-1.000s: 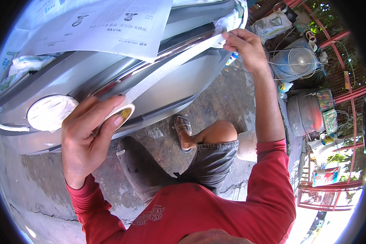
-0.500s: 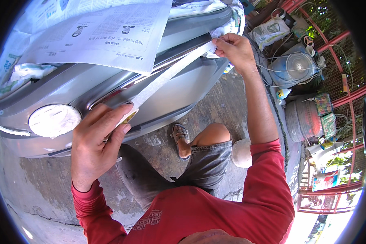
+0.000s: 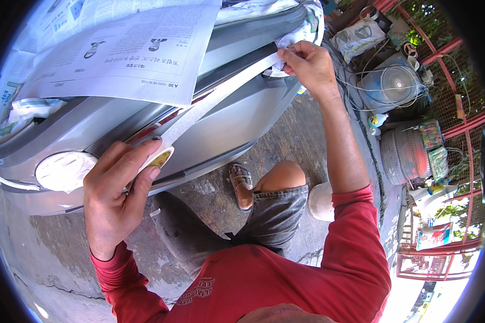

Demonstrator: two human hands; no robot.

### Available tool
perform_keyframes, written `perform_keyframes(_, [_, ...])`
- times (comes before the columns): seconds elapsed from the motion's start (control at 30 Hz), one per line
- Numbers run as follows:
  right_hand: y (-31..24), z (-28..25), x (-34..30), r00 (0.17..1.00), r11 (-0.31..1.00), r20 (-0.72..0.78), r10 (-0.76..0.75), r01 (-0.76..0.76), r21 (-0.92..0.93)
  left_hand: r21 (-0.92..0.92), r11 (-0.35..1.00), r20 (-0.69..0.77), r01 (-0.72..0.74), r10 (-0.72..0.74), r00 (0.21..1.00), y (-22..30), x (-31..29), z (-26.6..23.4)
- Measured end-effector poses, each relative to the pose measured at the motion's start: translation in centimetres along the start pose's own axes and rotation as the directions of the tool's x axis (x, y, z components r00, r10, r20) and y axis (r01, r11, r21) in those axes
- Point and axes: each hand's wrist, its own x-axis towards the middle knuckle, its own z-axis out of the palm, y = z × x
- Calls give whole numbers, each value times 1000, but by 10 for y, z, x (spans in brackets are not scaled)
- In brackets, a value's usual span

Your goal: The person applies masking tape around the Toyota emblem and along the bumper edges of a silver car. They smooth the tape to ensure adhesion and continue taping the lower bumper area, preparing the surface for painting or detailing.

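Note:
My left hand (image 3: 118, 185) is closed on a roll of masking tape (image 3: 162, 157), its yellow inner core showing past the thumb. From the roll a pale tape strip (image 3: 215, 99) runs taut, up and right, along the dark trim of a grey car bumper (image 3: 221, 121). At its far end my right hand (image 3: 309, 63) pinches the strip near the bumper's right corner. A newspaper sheet (image 3: 129, 59) covers the upper part of the car and hangs down over the bumper, just above the strip. Left of the roll, a round lamp (image 3: 66, 171) is covered in white masking.
A white cylindrical seat or bucket (image 3: 321, 202) stands by my knee. On the right are stacked tires (image 3: 404, 156), a blue fan-like drum (image 3: 393, 83) with looped cable, a white sack (image 3: 359, 40) and red-framed mesh fencing (image 3: 463, 129).
My left hand has moved left and slightly down with the roll, so the stretched strip is longer. My right hand stays at the bumper's corner, almost still.

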Motion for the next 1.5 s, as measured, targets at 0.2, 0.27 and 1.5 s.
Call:
perform_keyframes(0.2, [3,0,2,998,997,-8,-60,59,-49,-14,999,12,41,-41,999,2,-2,2])
perform_keyframes(0.27, [3,-1,5,999,997,12,-44,44,-63,-21,998,14,56,-55,998,2,-3,2])
perform_keyframes(1.5, [-2,21,-43,689,682,-73,-721,686,-253,370,923,160,-102,45,986,11,13,-20])
